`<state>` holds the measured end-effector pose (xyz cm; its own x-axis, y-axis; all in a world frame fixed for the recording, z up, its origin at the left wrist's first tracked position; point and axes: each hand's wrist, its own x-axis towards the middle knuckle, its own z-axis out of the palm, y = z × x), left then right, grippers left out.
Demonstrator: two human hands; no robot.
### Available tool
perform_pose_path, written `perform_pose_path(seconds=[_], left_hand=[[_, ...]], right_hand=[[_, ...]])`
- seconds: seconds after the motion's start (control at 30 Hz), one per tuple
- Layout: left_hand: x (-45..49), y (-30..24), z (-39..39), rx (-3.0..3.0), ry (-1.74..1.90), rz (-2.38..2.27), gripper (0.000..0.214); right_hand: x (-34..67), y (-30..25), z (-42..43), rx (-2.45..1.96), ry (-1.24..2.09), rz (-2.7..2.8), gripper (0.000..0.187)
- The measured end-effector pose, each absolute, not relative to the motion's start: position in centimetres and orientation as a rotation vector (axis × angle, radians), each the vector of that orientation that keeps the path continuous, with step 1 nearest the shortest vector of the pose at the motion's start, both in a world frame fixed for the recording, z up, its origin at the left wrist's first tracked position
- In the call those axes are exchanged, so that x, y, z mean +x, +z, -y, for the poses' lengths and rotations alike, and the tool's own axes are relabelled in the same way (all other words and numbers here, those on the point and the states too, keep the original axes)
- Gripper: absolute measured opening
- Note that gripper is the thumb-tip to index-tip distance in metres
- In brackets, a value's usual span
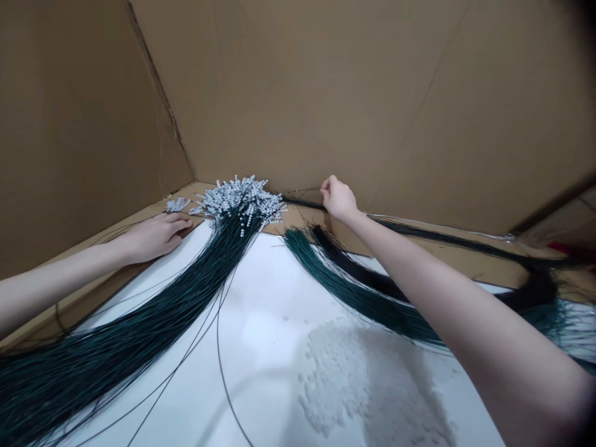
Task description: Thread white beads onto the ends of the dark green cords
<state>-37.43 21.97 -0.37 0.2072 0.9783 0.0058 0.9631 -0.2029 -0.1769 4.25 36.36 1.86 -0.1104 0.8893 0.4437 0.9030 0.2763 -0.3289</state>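
Note:
A thick bundle of dark green wires [186, 310] runs from the lower left up to the back. Its far ends carry a dense cluster of small white ribbed pieces [239, 198]. My left hand [158, 238] rests on the cardboard just left of that cluster, fingers stretched out, near a few separate white pieces [177, 205]. Farther right, my right hand [339, 198] is closed in a pinch on a thin dark wire [305, 189] in front of the cardboard wall. Below it lie a green wire bundle [344, 279] and a black wire bundle [344, 257], partly hidden by my right forearm.
Tall cardboard walls [326, 93] enclose the left and back of the white surface [261, 347]. A long dark strand bundle [447, 236] lies along the back wall. Grey patches [339, 372] mark the white surface in front. Several loose wires [221, 354] curve toward the front.

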Motion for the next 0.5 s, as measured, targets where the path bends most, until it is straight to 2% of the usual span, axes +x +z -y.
perform_pose_path(seconds=[0.5], left_hand=[[-37.1,-0.2,-21.9,-2.335,0.159,1.928,0.057]], right_hand=[[5.7,2.0,-36.9,-1.368,0.269,1.642,0.026]])
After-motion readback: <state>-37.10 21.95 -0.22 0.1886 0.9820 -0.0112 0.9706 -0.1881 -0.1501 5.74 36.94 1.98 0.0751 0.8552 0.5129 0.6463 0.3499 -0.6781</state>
